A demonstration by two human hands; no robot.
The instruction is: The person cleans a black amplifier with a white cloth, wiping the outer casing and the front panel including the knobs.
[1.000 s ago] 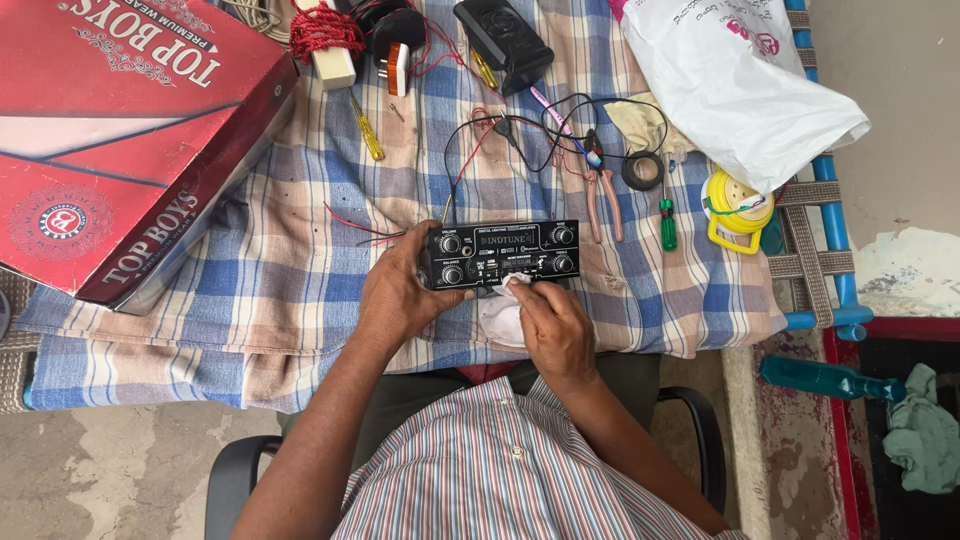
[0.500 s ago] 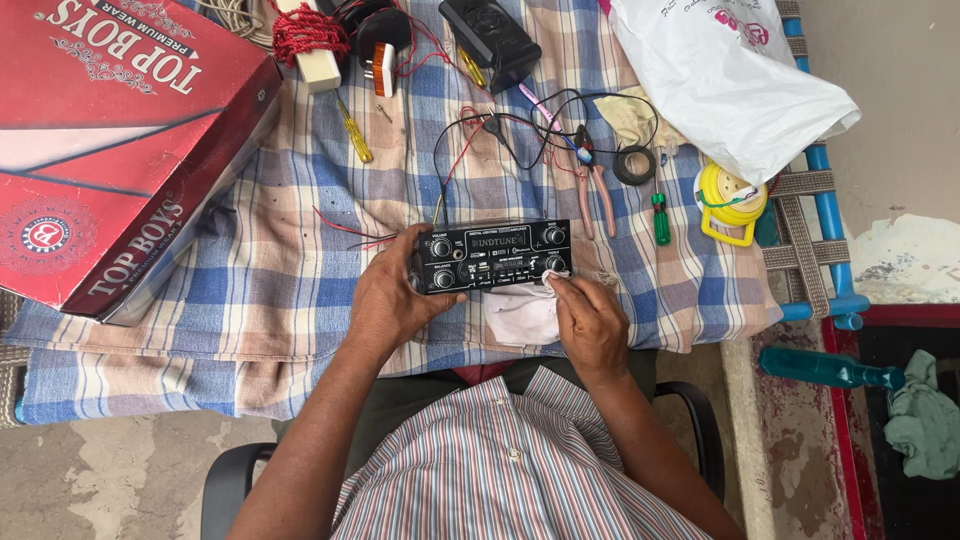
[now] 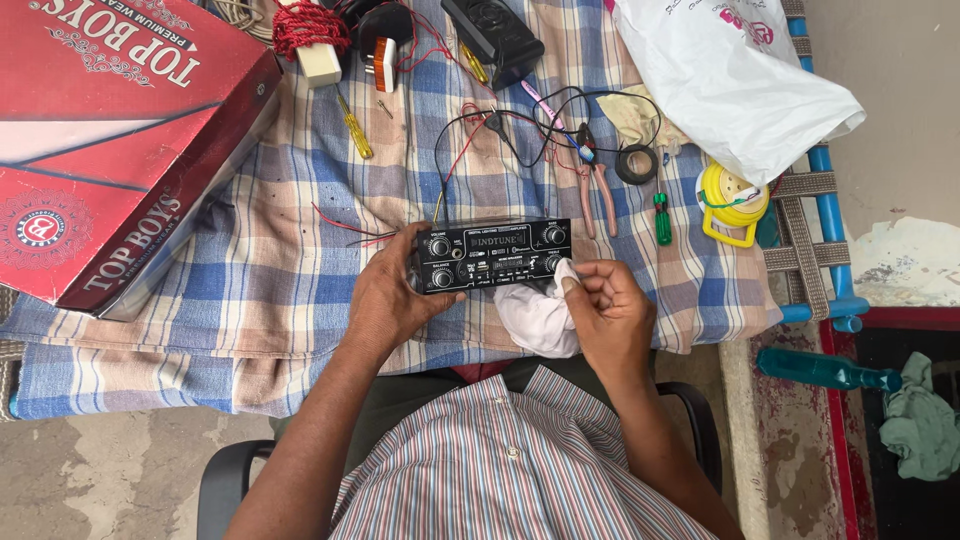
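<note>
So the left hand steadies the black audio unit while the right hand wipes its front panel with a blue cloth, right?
Not quite. In the head view the cloth is white, not blue. The left hand does steady the black audio unit, and the right hand presses the cloth against its front panel.

two hands are in view, the left hand [image 3: 385, 295] and the right hand [image 3: 605, 315]. one black amplifier panel [image 3: 492, 254] shows four round knobs, one at each corner. there is one white cloth [image 3: 535, 318], one red box [image 3: 110, 140], one white plastic bag [image 3: 735, 75] and one checked cloth [image 3: 300, 270]. there are three screwdrivers: two yellow ones, the first yellow screwdriver [image 3: 355, 128] and the second yellow screwdriver [image 3: 477, 65], and one green screwdriver [image 3: 661, 220]. one pair of pliers [image 3: 598, 190], one roll of black tape [image 3: 636, 164], one yellow reel [image 3: 733, 200], one teal bottle [image 3: 825, 370].
</note>
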